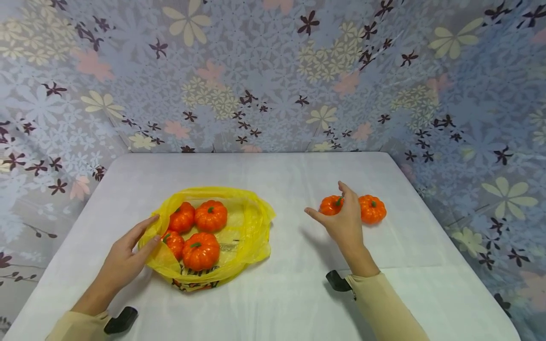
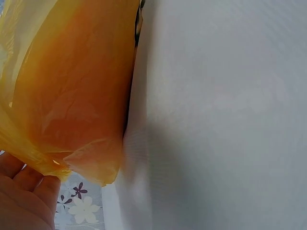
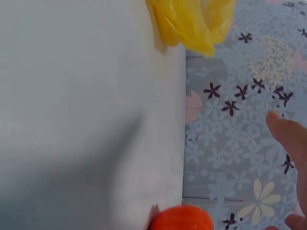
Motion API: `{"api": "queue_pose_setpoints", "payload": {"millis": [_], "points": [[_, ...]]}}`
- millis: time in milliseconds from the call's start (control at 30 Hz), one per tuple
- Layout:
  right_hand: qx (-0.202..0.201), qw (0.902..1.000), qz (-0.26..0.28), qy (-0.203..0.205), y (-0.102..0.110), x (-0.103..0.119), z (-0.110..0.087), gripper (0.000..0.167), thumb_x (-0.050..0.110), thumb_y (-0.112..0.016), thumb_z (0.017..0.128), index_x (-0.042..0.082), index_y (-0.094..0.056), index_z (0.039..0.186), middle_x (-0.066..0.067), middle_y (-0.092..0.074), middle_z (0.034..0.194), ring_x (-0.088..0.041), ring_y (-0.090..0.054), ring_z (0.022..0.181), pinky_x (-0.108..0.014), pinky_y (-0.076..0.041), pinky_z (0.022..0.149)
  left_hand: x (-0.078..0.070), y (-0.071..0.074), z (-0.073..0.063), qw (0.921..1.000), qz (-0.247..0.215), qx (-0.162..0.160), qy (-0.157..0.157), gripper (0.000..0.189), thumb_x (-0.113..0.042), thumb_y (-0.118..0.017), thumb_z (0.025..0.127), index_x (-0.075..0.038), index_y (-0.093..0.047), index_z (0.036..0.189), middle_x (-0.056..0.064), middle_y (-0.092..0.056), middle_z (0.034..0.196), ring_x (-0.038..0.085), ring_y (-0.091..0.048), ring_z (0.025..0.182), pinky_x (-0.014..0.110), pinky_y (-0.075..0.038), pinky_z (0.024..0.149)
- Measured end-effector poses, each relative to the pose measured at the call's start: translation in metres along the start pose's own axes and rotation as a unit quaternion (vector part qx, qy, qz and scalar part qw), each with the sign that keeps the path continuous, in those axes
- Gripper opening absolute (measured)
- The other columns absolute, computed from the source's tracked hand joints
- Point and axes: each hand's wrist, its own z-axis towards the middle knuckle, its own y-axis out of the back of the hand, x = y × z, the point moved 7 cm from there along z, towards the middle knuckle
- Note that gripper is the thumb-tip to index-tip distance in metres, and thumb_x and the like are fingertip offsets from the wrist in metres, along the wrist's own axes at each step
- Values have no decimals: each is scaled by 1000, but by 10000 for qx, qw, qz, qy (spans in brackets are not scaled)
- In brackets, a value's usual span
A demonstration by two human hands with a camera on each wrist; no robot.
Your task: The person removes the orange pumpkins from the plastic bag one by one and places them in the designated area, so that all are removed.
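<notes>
Yellow plastic bag (image 1: 261,237) is pinched by our left hand (image 1: 123,257); our right hand (image 1: 346,226) hovers, thumb spread, near two pumpkins (image 1: 373,210). We cannot read the bag's print (image 1: 228,247).

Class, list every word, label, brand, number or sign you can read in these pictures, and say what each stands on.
No text here can be read.
Yellow bag, inside: small dark print to the right of the front pumpkin, too small to read.
Yellow bag, outside near its lower edge: bold dark marks, perhaps lettering, too creased to read.
</notes>
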Motion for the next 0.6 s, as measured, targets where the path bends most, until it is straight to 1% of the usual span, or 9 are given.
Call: {"api": "queue_pose_setpoints", "payload": {"millis": [167, 267, 467, 600], "points": [[115, 9998, -90, 137, -7, 3, -3, 108, 44, -94, 68, 2, -38, 150, -20, -42, 148, -37, -41, 132, -53, -38, 111, 1, -1, 1, 10000, -12, -2, -28, 54, -27, -58, 104, -6, -44, 151, 22, -42, 153, 49, -33, 140, 71, -26, 109], [192, 9997, -25, 155, -11, 6, -6, 107, 42, -94, 68, 3, -38, 151, -19, -42, 149, -37, -41, 134, -54, -38, 111, 0, -1, 1, 10000, 9, -10, -66, 53, -26, -58, 104, -5, -44, 151, 22, -43, 153, 49, -34, 140, 71, -26, 109], [365, 9982, 149, 445, -23, 19, -11, 105, 38, -95, 68, 3, -39, 150, -16, -43, 149, -35, -40, 136, -54, -36, 113, 0, -1, 2, 10000, 7, -7, -80, 53, -26, -58, 104, -4, -44, 151, 23, -42, 153, 49, -33, 140, 70, -26, 109], [583, 9967, 234, 508, -36, 28, -16, 104, 38, -94, 69, 5, -39, 151, -14, -43, 149, -35, -44, 131, -53, -42, 108, 2, -1, -1, 10000, 42, -9, -34, 54, -28, -58, 104, -7, -44, 152, 21, -42, 153, 48, -34, 141, 68, -26, 110]]}}
